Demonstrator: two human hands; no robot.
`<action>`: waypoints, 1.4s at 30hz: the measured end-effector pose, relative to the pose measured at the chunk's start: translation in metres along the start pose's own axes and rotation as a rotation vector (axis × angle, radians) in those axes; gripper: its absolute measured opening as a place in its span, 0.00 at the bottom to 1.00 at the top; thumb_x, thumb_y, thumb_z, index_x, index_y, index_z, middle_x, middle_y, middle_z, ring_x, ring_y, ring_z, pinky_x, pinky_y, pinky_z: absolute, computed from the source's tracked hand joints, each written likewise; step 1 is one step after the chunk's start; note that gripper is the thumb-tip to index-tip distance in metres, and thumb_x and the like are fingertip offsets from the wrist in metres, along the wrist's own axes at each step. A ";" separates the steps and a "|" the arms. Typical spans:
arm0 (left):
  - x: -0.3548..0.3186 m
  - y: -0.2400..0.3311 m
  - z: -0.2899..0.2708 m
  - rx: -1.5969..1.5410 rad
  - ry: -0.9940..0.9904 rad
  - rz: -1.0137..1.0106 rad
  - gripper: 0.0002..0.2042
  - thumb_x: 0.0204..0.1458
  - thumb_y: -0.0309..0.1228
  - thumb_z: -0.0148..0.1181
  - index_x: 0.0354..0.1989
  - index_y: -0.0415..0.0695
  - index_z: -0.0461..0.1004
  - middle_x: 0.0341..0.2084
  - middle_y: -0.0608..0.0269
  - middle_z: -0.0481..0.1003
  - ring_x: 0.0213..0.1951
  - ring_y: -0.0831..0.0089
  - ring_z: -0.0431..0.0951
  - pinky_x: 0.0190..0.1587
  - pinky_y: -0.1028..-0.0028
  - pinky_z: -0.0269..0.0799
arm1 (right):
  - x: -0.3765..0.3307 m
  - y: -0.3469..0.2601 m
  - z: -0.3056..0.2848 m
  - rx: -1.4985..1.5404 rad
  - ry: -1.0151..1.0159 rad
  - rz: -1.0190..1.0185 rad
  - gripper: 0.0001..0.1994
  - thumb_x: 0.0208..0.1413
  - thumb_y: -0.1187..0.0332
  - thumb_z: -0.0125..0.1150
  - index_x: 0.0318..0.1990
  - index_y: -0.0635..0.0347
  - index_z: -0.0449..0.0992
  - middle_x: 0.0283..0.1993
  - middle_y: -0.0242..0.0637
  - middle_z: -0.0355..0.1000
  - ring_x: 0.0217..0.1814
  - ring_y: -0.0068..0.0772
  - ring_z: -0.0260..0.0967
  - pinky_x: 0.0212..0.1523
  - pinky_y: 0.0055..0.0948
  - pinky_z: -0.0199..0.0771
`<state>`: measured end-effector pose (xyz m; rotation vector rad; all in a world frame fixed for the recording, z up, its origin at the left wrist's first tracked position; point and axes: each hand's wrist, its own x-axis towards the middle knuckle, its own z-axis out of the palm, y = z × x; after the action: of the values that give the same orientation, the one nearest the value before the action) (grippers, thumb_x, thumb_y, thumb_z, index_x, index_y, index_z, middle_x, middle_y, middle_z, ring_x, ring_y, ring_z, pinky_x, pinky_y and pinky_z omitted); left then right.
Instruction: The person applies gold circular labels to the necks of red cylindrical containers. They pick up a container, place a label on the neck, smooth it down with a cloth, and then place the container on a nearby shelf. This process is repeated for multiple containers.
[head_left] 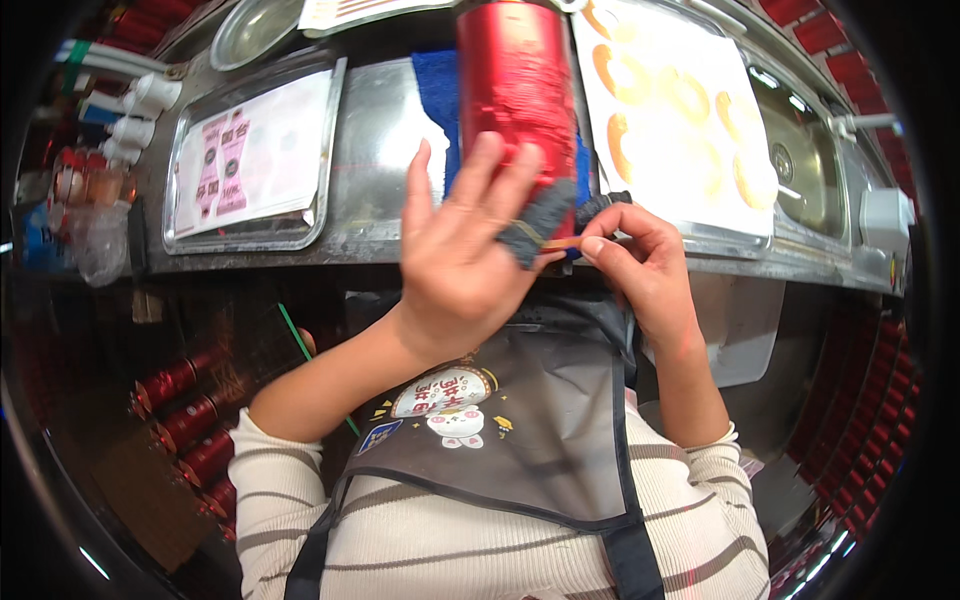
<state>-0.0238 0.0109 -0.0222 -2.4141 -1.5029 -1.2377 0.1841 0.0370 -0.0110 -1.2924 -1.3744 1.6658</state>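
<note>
My left hand (455, 260) is held with its fingers spread, over the near end of a shiny red cylinder (512, 90). A dark grey finger wrap (548, 212) covers its index finger, with a thin band around it. To its right, my right hand (645, 265) is closed, thumb and finger pinching a thin orange band (563, 243) that runs to the wrap. Another dark wrap (600, 206) sits on a finger of my right hand. Under the cylinder, a blue cloth (435, 90) lies on the metal counter (375, 140). Whether my left hand touches the cylinder I cannot tell.
Left on the counter is a metal tray (325, 165) with pink printed wrappers (222, 165). White paper with orange ring shapes (685, 95) lies right, beside a sink (800, 150). White bottles (150, 95) stand far left; a white bin (740, 325) is below the counter.
</note>
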 end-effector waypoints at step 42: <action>0.018 0.015 -0.008 0.141 -0.172 0.126 0.12 0.39 0.32 0.68 0.34 0.45 0.83 0.60 0.46 0.74 0.63 0.41 0.71 0.66 0.31 0.50 | -0.001 0.001 0.001 0.171 0.030 0.060 0.02 0.58 0.76 0.62 0.34 0.64 0.75 0.31 0.26 0.73 0.27 0.07 0.63 0.28 0.13 0.60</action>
<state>-0.0133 0.0129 -0.0004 -2.5309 -1.3979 -0.8897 0.1835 0.0356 -0.0121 -1.2652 -1.1584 1.7557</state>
